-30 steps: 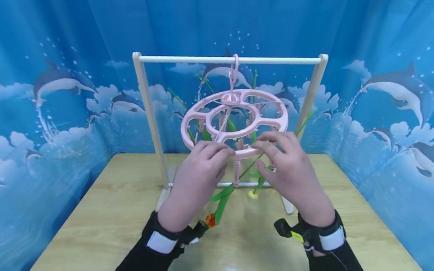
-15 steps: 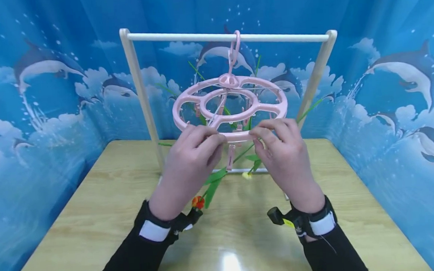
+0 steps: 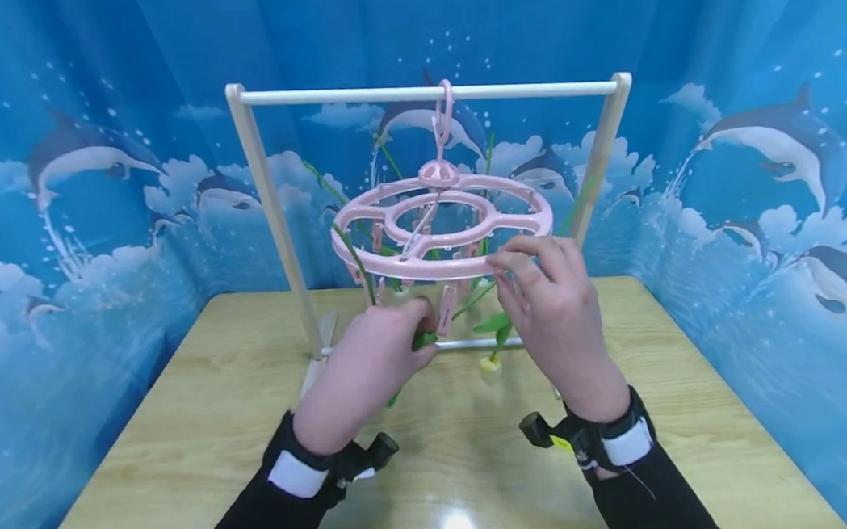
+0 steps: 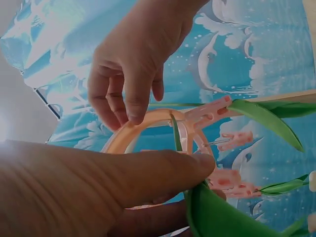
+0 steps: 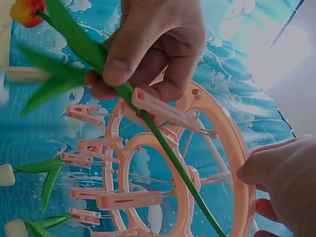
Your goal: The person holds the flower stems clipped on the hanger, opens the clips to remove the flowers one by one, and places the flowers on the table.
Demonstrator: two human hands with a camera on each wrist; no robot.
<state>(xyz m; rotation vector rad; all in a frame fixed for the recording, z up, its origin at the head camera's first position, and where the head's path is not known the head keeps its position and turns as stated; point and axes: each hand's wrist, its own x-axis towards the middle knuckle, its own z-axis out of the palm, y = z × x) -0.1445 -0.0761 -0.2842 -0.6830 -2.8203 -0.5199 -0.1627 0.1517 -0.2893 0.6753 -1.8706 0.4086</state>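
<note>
A pink round clip hanger hangs from the rack's top bar. Below its near left rim my left hand pinches the green stem of an orange-red tulip, thumb against fingers, as the right wrist view shows. The stem passes beside a pink clip at the rim. My right hand pinches the hanger's near right rim between thumb and fingertips. Another pink clip dangles between the hands. A pale yellow tulip hangs head down near my right hand.
The white rack stands on the wooden table. In the right wrist view, white tulips hang from clips farther along the hanger. Green stems stick up behind it. A blue dolphin-print curtain surrounds the table.
My left hand has left the rim and moved down to the tulip stem, which it now grips. The stem's end has swung up in front of the rim. My right hand stays on the rim.
</note>
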